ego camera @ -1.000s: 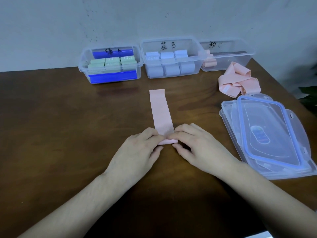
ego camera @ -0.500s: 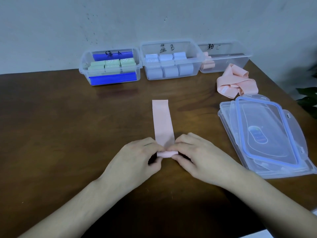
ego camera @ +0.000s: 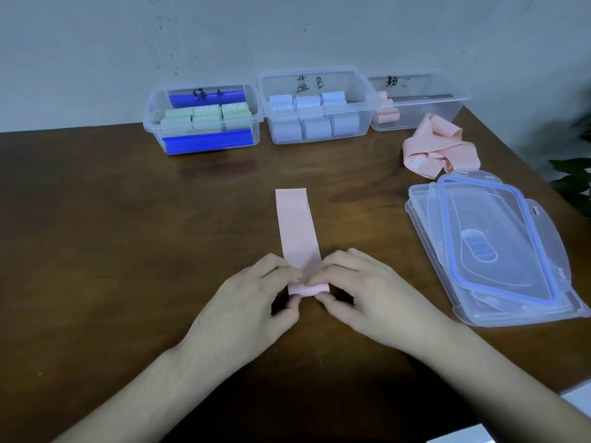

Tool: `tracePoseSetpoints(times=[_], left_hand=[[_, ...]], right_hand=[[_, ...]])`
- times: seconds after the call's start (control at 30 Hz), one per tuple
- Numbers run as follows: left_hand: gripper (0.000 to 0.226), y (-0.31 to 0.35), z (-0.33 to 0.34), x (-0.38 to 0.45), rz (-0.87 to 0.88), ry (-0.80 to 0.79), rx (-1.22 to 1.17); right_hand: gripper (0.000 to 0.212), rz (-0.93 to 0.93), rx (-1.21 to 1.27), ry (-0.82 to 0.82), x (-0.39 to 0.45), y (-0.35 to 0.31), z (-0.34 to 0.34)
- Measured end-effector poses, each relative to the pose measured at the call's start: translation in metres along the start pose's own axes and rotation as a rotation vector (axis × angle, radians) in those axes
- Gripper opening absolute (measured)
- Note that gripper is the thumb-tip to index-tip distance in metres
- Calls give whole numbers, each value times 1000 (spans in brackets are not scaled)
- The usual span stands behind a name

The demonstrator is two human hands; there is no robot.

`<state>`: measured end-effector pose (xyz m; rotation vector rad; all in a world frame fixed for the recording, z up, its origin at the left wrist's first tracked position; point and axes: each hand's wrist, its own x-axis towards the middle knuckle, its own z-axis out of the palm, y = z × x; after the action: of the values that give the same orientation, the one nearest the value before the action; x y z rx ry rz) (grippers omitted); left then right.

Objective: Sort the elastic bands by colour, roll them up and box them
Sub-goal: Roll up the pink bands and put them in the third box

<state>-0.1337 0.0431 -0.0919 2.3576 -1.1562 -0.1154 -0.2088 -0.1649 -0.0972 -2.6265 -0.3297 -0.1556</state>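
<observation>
A pink elastic band point(ego camera: 295, 225) lies flat on the brown table point(ego camera: 96, 235), running away from me. Its near end is curled into a small roll. My left hand point(ego camera: 252, 302) pinches the roll's left end and my right hand point(ego camera: 367, 295) pinches its right end, thumbs under, fingers on top. At the back stand three clear boxes: the left box point(ego camera: 153, 123) with green rolls, the middle box point(ego camera: 364, 87) with blue rolls, the right box point(ego camera: 447, 113) with pink rolls. A loose heap of pink bands point(ego camera: 441, 148) lies in front of the right box.
A stack of clear box lids point(ego camera: 499, 251) with blue seals lies on the right of the table. A plant's leaves point(ego camera: 572, 183) show past the table's right edge. A pale wall point(ego camera: 287, 33) closes the back.
The roll at the band's near end has grown thicker and the flat part is shorter. Both hands stay at the roll, turning it forward.
</observation>
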Motion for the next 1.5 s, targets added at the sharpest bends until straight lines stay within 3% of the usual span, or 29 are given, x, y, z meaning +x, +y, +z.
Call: tracePoseSetpoints(times=[0.6, 0.87, 1.1, 1.5], left_hand=[[17, -8, 0, 8, 27, 91, 7], [19, -15, -2, 17, -1, 38, 54], [17, -14, -3, 15, 38, 91, 35], [21, -24, -3, 25, 18, 91, 42]], right_hand=[[19, 49, -8, -8, 12, 9, -5], [34, 76, -39, 6, 16, 10, -2], [21, 59, -29, 38, 20, 11, -1], [24, 114, -68, 12, 31, 9, -4]])
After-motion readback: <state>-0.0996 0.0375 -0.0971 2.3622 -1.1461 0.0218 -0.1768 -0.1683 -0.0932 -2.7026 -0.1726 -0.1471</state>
